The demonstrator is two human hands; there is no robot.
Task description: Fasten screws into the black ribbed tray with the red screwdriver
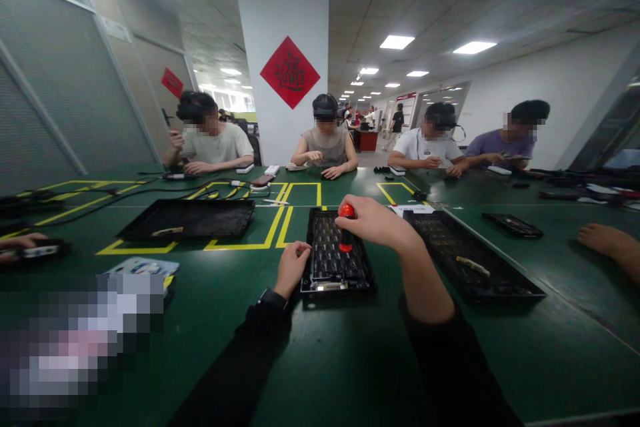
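Observation:
In front of me lies a black rectangular tray (367,278) with rows of dark, shiny cells inside. My right hand (373,221) is closed around an upright tool (345,240) with a red rounded top, a black body and a red lower end. The tool stands over the upper middle of the tray; whether its tip touches the cells I cannot tell. At the tray's left edge is my left hand (293,265), fingers curled and pinched together. Anything between those fingertips is hidden or too small to name. A small pale strip (333,286) sits along the tray's near end.
A longer black tray (520,291) with a tan strip (473,265) lies to the right, another black tray (227,213) to the left. Cables (107,199) cross the back left. Several people sit around the green table (345,367); one person's hand (607,240) rests at right.

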